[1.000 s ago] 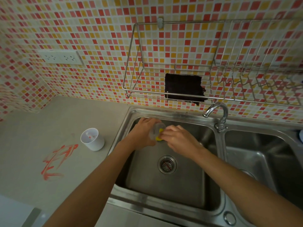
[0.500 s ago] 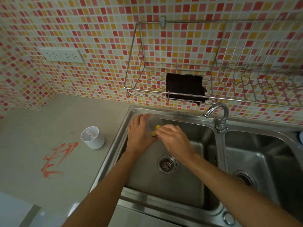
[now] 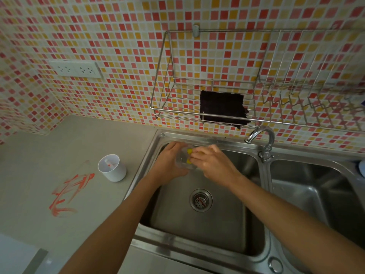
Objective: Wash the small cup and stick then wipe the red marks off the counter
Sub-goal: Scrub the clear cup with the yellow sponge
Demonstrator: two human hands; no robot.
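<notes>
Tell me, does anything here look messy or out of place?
Yes: red marks are smeared across the grey counter left of the sink, beside a white cup. They look like streaky scribbles, not part of the surface.

Yellow sponge shows between the fingers against a clear cup. Left of them, a white cup and red-orange smears on the grey bench. Above, red, pink and yellow mosaic tiles; a black cloth; a steel-grey sink.
</notes>
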